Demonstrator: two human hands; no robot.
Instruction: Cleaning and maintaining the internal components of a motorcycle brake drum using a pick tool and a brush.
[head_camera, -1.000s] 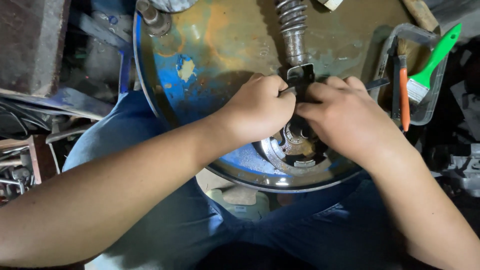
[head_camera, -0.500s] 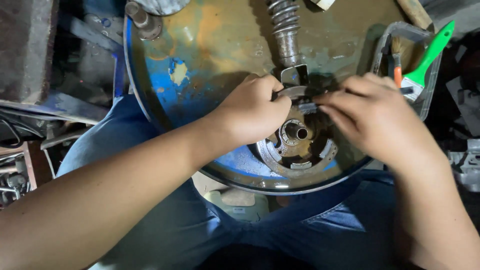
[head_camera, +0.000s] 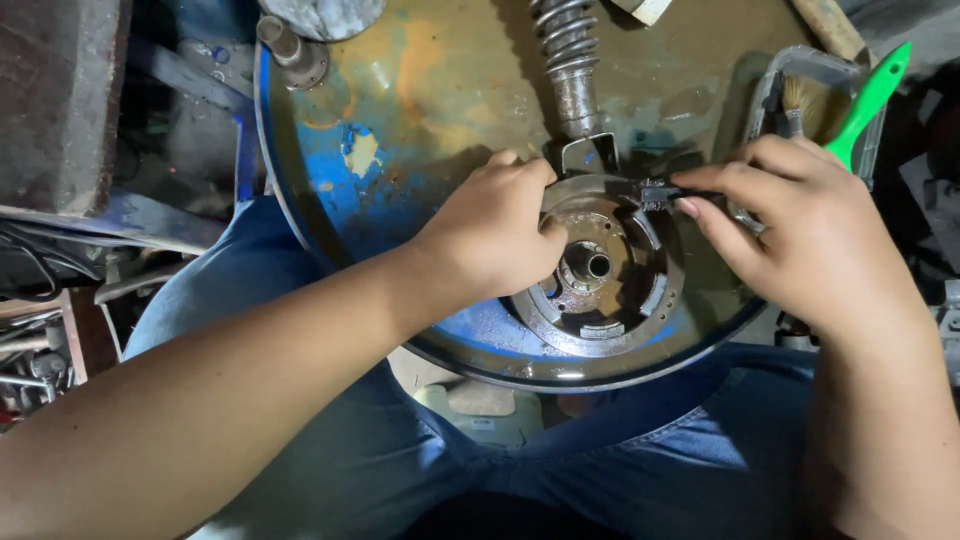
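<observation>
A round greasy metal hub plate (head_camera: 640, 300) with a centre bore lies on the near edge of a rusty blue drum top (head_camera: 420, 110). My left hand (head_camera: 490, 235) rests on the plate's left rim, fingers curled over its upper edge. My right hand (head_camera: 790, 240) is to the plate's right and pinches a small dark metal part (head_camera: 655, 192) at the plate's top rim. A coil-spring shock absorber (head_camera: 570, 70) lies just beyond the plate, its lower mount touching the rim.
A green-handled brush (head_camera: 850, 105) lies in a grey tray (head_camera: 800, 62) at the right of the drum. A metal cylinder (head_camera: 290, 50) stands at the drum's far left. Metal scrap and tools (head_camera: 40, 350) fill the floor at left. My knees in blue jeans (head_camera: 620, 470) sit under the drum's edge.
My right hand has drawn away to the right, off the plate's centre, uncovering the hub bore. It now holds the small dark part at the top rim. My left hand stayed put.
</observation>
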